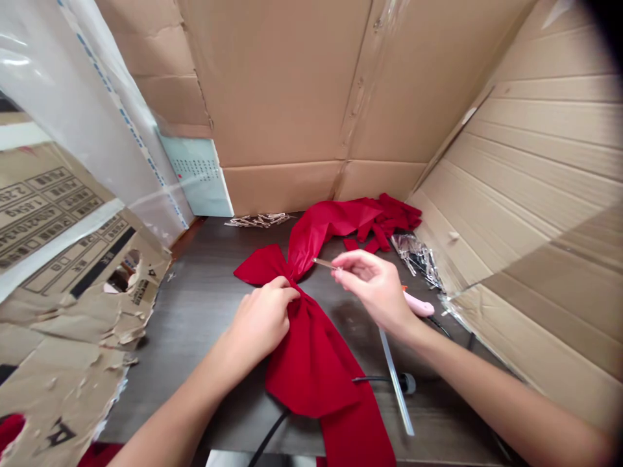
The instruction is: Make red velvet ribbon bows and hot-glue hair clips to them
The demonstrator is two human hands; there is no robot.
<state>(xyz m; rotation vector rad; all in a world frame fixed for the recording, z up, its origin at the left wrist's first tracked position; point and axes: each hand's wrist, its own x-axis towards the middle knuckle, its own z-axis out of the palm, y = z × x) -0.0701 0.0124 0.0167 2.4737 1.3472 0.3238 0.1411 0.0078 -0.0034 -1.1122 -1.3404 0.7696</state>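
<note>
Red fabric bow (311,363) lies at the centre of the frame on a dark wood-grain tabletop (185,331), one loop spreading to the upper left and its wide tails running off the bottom edge; the left hand (260,321) grasps the gathered middle, fingers curled over the folds, seemingly to keep the gathers tight; the right hand (372,288) is closed in a pinch, with a thin pale pin (324,263) held between thumb and forefinger, its tip near the bow's centre and just beside the left hand; that pin seems held out this way to reach into the folds; crumpled red fabric (389,217) is heaped at the top middle of the table, and a strip of it appears to run into the bow; a clear plastic bag (416,259) at the right holds silvery pieces, too jumbled to tell apart; a loose cluster of metal clips (257,220) lies near the far edge; a pink-handled tool (419,303), perhaps a glue gun, sits just beyond the right hand, near a long clear rod (396,383); a black cord (267,438) drops off the near edge; cardboard sheets (535,194) stand around the far and right sides, probably as a makeshift screen, with torn cardboard (63,363) at the lower left.
</note>
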